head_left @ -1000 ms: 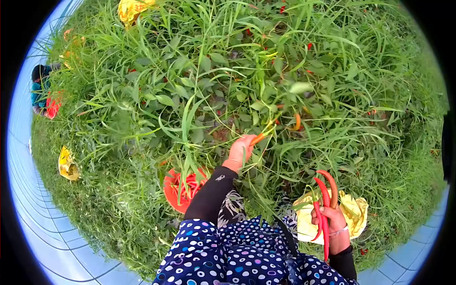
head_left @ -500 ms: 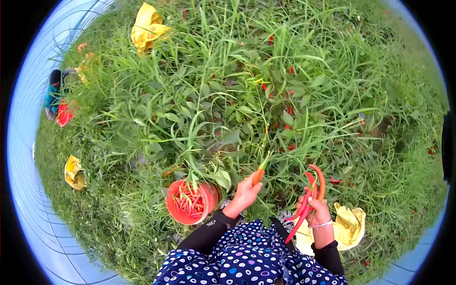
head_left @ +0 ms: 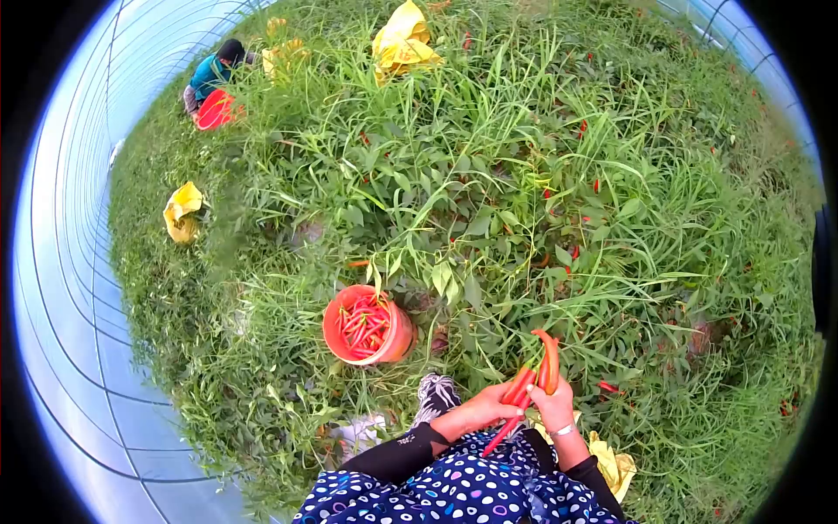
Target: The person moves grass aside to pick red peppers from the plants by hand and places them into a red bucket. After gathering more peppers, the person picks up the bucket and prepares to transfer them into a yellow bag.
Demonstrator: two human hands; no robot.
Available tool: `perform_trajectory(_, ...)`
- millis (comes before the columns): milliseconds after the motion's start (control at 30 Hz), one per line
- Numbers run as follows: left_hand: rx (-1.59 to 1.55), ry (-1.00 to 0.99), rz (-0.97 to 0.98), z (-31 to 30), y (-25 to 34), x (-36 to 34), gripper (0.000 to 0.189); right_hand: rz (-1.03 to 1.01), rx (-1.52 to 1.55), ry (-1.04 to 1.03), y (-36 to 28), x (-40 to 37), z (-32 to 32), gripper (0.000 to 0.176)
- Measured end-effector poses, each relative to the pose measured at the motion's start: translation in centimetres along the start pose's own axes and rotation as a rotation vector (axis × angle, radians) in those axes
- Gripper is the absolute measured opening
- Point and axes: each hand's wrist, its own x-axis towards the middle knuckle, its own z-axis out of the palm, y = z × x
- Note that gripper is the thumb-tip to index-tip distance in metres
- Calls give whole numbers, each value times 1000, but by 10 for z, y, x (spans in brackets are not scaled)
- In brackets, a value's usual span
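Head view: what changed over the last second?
The left hand drew back from the plants to the bunch of red chillies held in the right hand. The right hand kept its grip; the orange bucket stayed on the ground.

1. The left hand point(head_left: 483, 409) and right hand point(head_left: 552, 407) meet on the chillies point(head_left: 529, 382), with no gap between them.
2. Ahead: dense plants point(head_left: 489, 218) block low reaches.
3. Left of the left hand: a shoe point(head_left: 434, 390), then the open-topped bucket point(head_left: 400, 342), with leaves overhanging its far rim.
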Motion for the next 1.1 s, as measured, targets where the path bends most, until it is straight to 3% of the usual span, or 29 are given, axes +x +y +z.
perform_trajectory(67,-106,6,69,2,-5,-12,40,193,24,-5,0,-7,-1,21)
perform_trajectory(233,-309,75,61,-14,-40,-15,51,241,118,27,10,-4,14,31)
perform_trajectory(333,-347,76,128,-23,-50,-16,50,189,150,29,10,-1,35,30)
perform_trajectory(400,-408,77,130,-28,-48,-20,52,85,-91,-79,11,-1,46,30)
perform_trajectory(500,-492,63,138,-40,-36,-27,50,1,-203,-72,9,4,65,25)
perform_trajectory(567,-525,41,201,-49,-37,-33,47,23,-16,-36,5,8,83,25)
perform_trajectory(600,-492,43,145,-60,-34,-41,45,-46,-93,-54,15,14,88,26)
perform_trajectory(667,-501,211,268,-70,-40,-44,40,-57,-358,-84,18,22,101,28)
perform_trajectory(700,-503,300,238,-77,-37,-53,37,-79,-331,-61,17,23,113,26)
perform_trajectory(767,-548,412,300,-94,-42,-60,33,-41,-548,-159,2,25,134,30)
perform_trajectory(800,-567,435,339,-100,-41,-65,38,-136,-597,-222,7,26,146,35)
perform_trajectory(833,-609,389,378,-107,-42,-67,43,-116,-706,-346,8,25,157,43)
perform_trajectory(900,-616,405,389,-120,-44,-71,46,-279,-832,-403,23,28,175,48)
perform_trajectory(933,-657,375,418,-126,-45,-76,46,-224,-938,-507,24,31,181,50)
perform_trajectory(1067,-701,343,340,-151,-48,-97,56,-236,-1144,-662,28,40,212,34)
perform_trajectory(1100,-765,398,328,-154,-44,-101,51,-168,-1171,-727,22,43,224,37)
